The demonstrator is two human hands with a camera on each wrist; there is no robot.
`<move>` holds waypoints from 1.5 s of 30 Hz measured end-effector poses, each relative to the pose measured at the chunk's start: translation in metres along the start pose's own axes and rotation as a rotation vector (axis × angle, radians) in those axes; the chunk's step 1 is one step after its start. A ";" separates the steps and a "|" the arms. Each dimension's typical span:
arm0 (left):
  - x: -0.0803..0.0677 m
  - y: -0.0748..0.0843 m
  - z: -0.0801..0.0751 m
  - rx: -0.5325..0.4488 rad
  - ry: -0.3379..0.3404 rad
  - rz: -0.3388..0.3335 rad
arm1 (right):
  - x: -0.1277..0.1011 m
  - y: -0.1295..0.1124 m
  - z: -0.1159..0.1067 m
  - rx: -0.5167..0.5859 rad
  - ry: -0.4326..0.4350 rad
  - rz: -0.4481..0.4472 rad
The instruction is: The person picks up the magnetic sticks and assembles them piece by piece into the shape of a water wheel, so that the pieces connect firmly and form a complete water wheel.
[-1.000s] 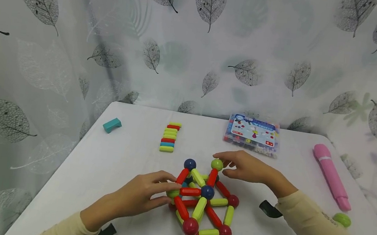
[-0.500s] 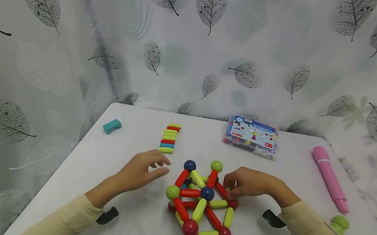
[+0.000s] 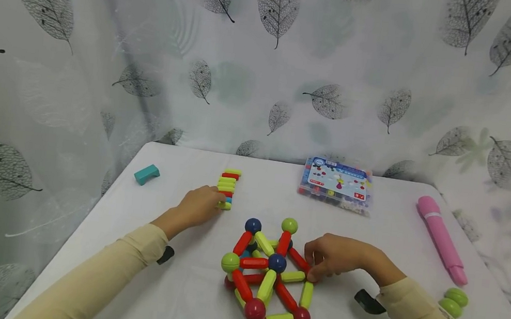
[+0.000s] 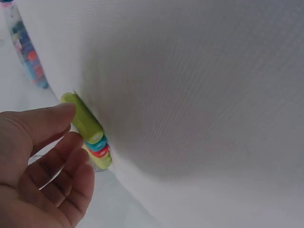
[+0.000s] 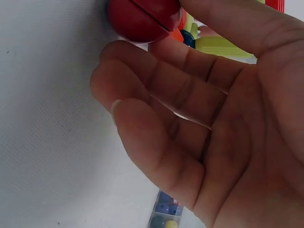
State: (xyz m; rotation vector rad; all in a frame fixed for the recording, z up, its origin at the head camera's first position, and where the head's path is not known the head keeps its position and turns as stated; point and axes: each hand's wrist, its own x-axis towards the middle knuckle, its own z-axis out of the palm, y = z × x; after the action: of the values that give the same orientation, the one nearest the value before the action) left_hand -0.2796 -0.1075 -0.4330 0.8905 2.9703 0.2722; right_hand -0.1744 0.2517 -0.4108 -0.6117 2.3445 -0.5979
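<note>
My left hand pinches a green rod (probably light, stiff; best held mid-length); my right hand holds a red ball.

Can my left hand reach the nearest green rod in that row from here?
Likely yes: the left hand is at the near end of the row, fingers at the nearest green rod, nothing visible between.

On the white table — stick-and-ball frame, coloured rods, teal block, plastic case, pink tube, two green pieces.
</note>
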 end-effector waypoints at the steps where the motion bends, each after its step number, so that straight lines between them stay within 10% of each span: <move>1: 0.001 0.000 0.001 0.017 0.001 -0.004 | 0.000 0.000 0.000 0.000 0.002 -0.003; 17: 0.006 0.002 0.010 0.182 0.031 0.004 | 0.001 0.006 0.001 -0.034 0.029 -0.081; 30: 0.005 0.053 -0.048 -0.653 -0.035 0.071 | 0.008 0.009 -0.002 -0.045 0.081 -0.117; 45: -0.004 0.076 -0.050 -0.623 -0.147 0.124 | 0.012 0.011 -0.002 -0.032 0.092 -0.111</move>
State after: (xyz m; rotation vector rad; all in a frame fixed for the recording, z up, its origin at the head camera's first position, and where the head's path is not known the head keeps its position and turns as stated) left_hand -0.2392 -0.0553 -0.3710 0.9437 2.4472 1.0115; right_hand -0.1870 0.2540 -0.4206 -0.7478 2.4220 -0.6525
